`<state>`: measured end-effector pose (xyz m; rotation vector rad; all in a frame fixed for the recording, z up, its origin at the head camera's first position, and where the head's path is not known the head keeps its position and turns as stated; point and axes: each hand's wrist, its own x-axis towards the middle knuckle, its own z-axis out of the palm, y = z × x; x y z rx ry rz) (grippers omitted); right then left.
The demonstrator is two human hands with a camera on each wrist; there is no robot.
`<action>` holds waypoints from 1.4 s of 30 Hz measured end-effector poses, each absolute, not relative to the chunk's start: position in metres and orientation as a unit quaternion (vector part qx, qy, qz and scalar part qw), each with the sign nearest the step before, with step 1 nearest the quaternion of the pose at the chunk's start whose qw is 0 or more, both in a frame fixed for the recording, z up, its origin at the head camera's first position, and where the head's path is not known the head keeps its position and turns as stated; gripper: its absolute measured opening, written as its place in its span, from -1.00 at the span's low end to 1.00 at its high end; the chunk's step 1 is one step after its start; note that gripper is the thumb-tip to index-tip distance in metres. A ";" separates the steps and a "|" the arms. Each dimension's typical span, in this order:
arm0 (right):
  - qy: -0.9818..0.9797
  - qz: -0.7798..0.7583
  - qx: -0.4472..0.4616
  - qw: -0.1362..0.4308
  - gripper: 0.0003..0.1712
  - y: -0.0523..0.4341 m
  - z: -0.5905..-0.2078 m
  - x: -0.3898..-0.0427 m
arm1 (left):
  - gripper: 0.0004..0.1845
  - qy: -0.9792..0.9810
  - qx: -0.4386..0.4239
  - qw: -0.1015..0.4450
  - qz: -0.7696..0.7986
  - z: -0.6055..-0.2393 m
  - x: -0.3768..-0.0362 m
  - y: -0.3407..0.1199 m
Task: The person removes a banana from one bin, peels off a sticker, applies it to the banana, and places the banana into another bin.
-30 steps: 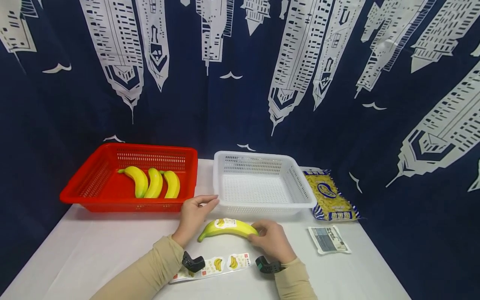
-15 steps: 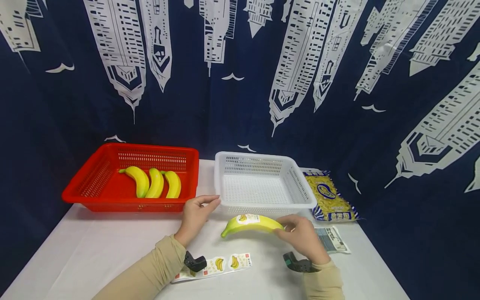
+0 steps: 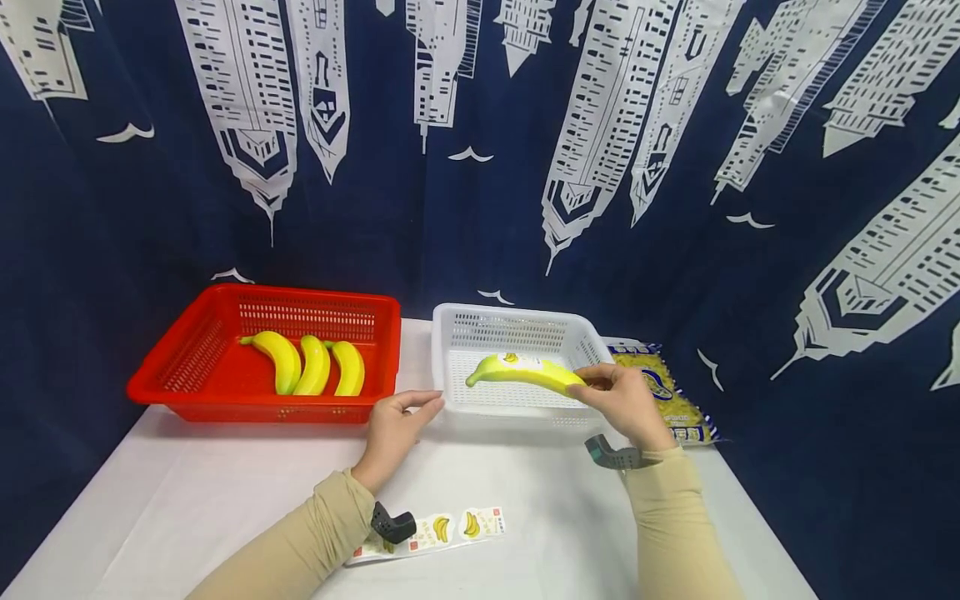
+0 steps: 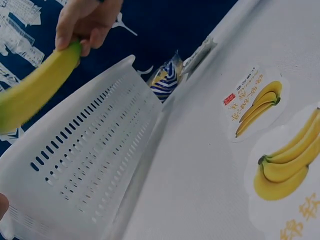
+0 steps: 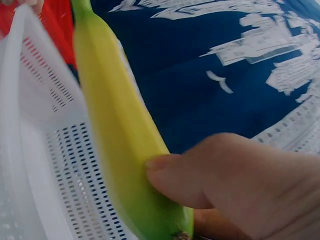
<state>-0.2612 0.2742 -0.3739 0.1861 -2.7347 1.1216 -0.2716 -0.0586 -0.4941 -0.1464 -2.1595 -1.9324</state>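
Observation:
My right hand pinches a yellow banana near one end, thumb on the near side in the right wrist view. A white label with a banana picture is on the banana's upper side. In the head view the banana appears over the white perforated basket, raised in the air above it. The left hand holds the basket's front left corner between thumb and finger; only a fingertip shows in the left wrist view. A strip of banana stickers lies below the left wrist.
Several bananas' worth of room surrounds three bananas in a red basket at left. Right of the white basket lies a yellow pasta-like bag, partly behind the right hand. A dark blue printed curtain hangs behind the white table.
The right hand has lifted the banana off the table and carried it right, then up and away over the white basket. The left hand keeps its place at the basket's corner.

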 end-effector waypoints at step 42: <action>-0.938 0.331 -0.100 -0.031 -0.55 0.218 -0.436 -0.406 | -0.82 -0.725 -0.045 0.116 -0.677 -0.491 -0.268 -0.060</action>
